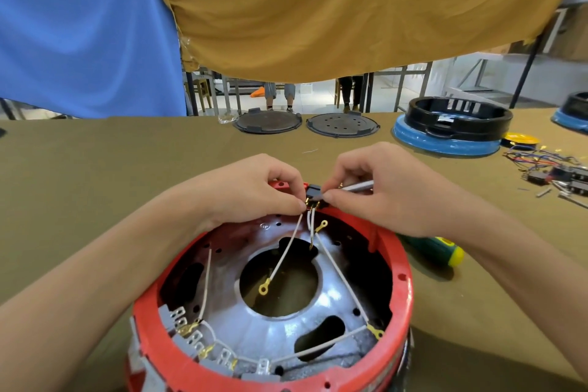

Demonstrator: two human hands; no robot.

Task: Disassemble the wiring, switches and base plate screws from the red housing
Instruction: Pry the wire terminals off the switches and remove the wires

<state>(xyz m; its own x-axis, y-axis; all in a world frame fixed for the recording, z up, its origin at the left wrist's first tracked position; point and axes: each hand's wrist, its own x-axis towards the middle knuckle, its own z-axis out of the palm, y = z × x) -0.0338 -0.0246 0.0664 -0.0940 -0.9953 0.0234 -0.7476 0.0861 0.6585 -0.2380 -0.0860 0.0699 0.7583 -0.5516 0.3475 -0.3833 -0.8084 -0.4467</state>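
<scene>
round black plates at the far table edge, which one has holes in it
The right plate, nearer the blue-and-black housing; its top shows a ring of small holes. The left plate looks plain.

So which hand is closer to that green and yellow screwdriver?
Right. The right hand is just above-left of the screwdriver; the left hand is farther left, across the switch.

Red housing [401, 280] — near side cut off below.

I see two dark round plates [267, 122] [343, 125] at counter [95, 169] far edge, a black ring on blue base [451, 130] far right, loose wires and parts [553, 172] at right edge, a green-yellow screwdriver [436, 250], blue cloth [79, 25] and mustard cloth [318, 9] hanging beyond.
</scene>
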